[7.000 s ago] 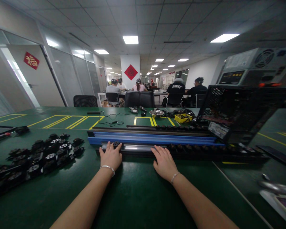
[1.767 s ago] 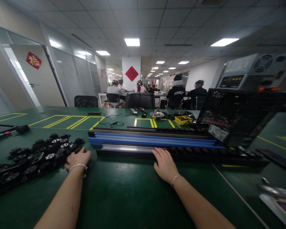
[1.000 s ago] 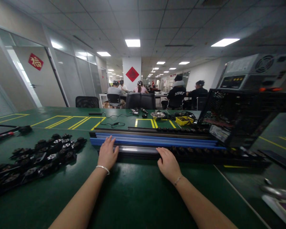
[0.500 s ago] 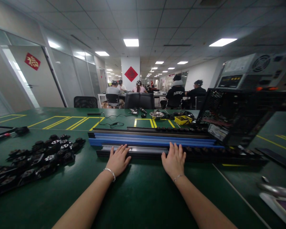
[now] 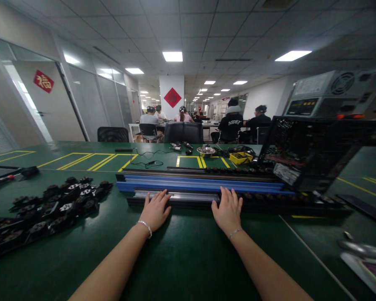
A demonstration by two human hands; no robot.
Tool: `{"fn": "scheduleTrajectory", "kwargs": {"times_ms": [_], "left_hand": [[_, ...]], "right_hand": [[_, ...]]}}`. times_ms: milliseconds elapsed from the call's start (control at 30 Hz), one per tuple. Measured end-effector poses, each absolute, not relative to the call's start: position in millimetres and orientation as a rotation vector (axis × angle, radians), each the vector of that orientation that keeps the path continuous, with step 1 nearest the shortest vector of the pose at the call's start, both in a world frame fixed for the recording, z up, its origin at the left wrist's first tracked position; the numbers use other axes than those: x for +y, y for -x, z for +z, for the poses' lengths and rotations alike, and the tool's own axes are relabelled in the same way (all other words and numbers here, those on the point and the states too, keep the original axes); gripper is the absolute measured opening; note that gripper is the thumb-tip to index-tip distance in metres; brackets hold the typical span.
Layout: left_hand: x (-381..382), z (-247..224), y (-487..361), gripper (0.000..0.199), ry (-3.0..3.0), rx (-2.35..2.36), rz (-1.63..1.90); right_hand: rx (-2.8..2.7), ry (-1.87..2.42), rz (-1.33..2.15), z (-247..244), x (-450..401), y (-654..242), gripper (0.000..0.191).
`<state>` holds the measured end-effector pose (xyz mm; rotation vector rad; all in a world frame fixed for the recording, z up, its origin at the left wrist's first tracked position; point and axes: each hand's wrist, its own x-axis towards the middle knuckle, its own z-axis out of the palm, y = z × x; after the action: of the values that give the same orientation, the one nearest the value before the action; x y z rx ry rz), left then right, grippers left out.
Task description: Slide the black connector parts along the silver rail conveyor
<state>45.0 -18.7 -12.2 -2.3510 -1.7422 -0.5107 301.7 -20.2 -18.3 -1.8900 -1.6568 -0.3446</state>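
My left hand (image 5: 156,210), a bracelet on its wrist, lies palm down with fingers spread over the near edge of a long black rail (image 5: 188,206). Farther right along the same rail rests my right hand (image 5: 228,210), also flat, its fingers apart. Between the hands runs a shiny silver-grey strip (image 5: 194,197). Just behind it lies a long blue rail (image 5: 203,185), with dark rails (image 5: 163,174) beyond. Neither hand wraps round anything. The fingertips reach to about the blue rail; whether they touch it I cannot tell.
A heap of black parts (image 5: 50,209) covers the left side. At the right stands an open computer case (image 5: 313,150) with a power supply (image 5: 322,92) on top. A metal bowl (image 5: 206,151), a yellow tray (image 5: 240,158) and cables lie at the back. Several people sit beyond.
My right hand has shifted very slightly to the left. My left hand and the rails look the same.
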Motion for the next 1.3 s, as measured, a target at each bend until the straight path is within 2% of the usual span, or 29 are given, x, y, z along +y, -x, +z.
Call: {"fn": "scheduleTrajectory", "kwargs": {"times_ms": [300,600,1300], "left_hand": [[-19,-11,-45,0.041,2.357,-1.742,-0.508],[-19,-10,-45,0.041,2.359,-1.746,-0.502],[-18,-13,-43,0.041,2.362,-1.726,-0.515]], "right_hand": [[-1.692,1.846,-0.300,-13,-24,-299,0.054],[-1.637,2.069,-0.163,-8,-27,-292,0.071],[-1.675,2.059,-0.111,-6,-29,-289,0.066]]}}
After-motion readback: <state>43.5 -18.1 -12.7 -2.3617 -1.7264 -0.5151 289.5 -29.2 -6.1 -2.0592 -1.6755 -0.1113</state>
